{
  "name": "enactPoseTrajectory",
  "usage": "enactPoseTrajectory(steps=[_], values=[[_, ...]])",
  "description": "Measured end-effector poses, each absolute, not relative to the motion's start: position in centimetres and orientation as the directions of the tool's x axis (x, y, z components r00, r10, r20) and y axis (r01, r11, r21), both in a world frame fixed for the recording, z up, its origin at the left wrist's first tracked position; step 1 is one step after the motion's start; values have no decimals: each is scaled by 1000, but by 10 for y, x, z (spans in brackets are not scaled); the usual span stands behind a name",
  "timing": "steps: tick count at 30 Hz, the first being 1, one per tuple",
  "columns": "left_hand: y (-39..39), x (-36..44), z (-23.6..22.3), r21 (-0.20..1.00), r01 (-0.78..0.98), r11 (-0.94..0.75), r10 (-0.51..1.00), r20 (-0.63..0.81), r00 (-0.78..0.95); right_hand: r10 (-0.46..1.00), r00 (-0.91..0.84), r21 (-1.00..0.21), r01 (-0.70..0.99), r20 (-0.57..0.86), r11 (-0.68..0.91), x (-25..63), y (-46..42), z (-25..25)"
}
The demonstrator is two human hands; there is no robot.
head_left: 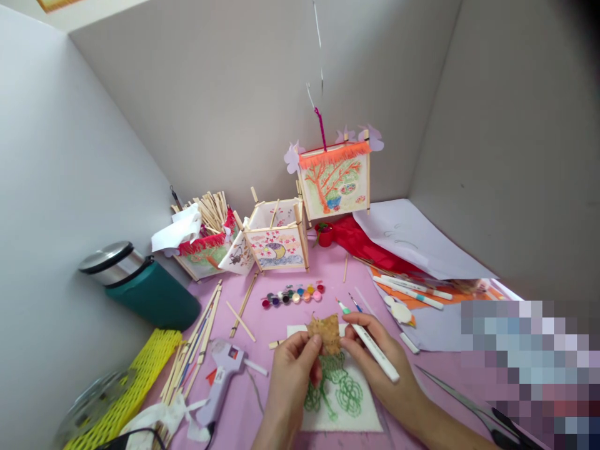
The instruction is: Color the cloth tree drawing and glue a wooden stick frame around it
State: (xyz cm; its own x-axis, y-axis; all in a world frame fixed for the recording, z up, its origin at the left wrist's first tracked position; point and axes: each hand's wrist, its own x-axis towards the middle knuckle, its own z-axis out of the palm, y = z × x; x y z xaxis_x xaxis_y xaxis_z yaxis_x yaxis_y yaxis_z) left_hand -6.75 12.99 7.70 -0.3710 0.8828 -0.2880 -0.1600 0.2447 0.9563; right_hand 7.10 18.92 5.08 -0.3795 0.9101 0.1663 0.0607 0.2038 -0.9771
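Observation:
My left hand pinches a small brown, ragged-edged piece between thumb and fingers; it may be a dried leaf or brown paper. A white marker with a green tip rests in my right hand, pointing up and left. The fingertips of that hand also touch the right edge of the brown piece. Beneath both hands lies a white sheet with a green drawing, partly covered by my left hand and the brown piece.
Paint pots, a thin brush and paper lanterns stand beyond. A glue gun, sticks and a green bottle are at left. Markers and scissors lie right. Another lantern hangs above.

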Motion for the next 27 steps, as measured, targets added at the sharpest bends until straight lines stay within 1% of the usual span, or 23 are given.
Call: enactPoseTrajectory(steps=[7,12,19,22,27], values=[[129,-67,78,958,-135,255,874,-288,-393,917,-369,-977,80,154,196,72,190,52],[130,-68,77,969,-107,222,860,-247,-447,909,-388,-979,67,154,195,72,190,53],[131,-67,81,970,-148,193,832,-242,-499,901,-404,-977,67,159,203,72,189,53],[130,-67,81,967,-148,209,833,-255,-490,902,-402,-978,61,158,199,73,190,54],[131,-66,82,969,-125,212,872,-246,-424,906,-400,-984,54,136,171,72,190,55]])
